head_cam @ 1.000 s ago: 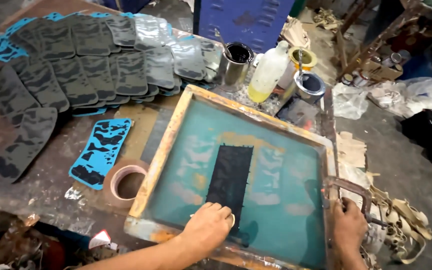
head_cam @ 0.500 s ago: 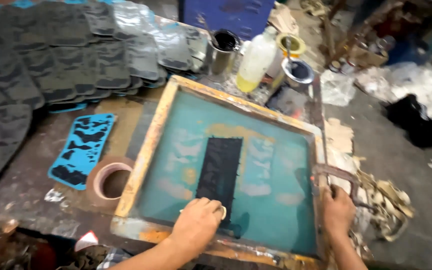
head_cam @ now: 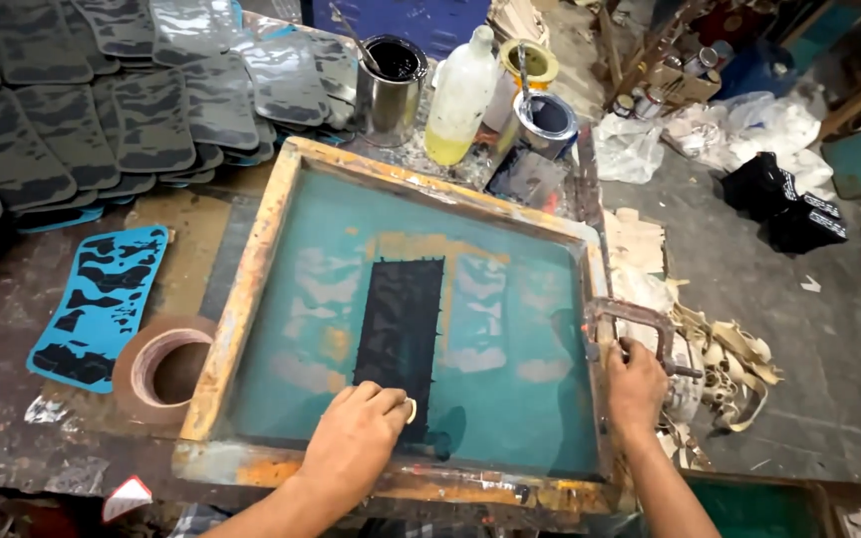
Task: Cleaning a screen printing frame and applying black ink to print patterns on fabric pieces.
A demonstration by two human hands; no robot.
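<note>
The wooden-framed teal mesh printing screen (head_cam: 510, 329) lies on the workbench: brown tape roll (head_cam: 163, 367) left, metal tins (head_cam: 389, 76) behind, rusty clamp (head_cam: 640, 329) right.

Stained workbench (head_cam: 12, 329), wooden screen frame (head_cam: 251, 269), tape roll (head_cam: 163, 367), blue cutout (head_cam: 100, 304), tins (head_cam: 389, 90)

A grimy, ink-stained tabletop (head_cam: 12, 329) fills the left. Off its right edge, bare grey concrete floor (head_cam: 829, 329), littered with white plastic bags (head_cam: 749, 130), black bundles (head_cam: 784, 199) and paper scraps (head_cam: 729, 359).
</note>
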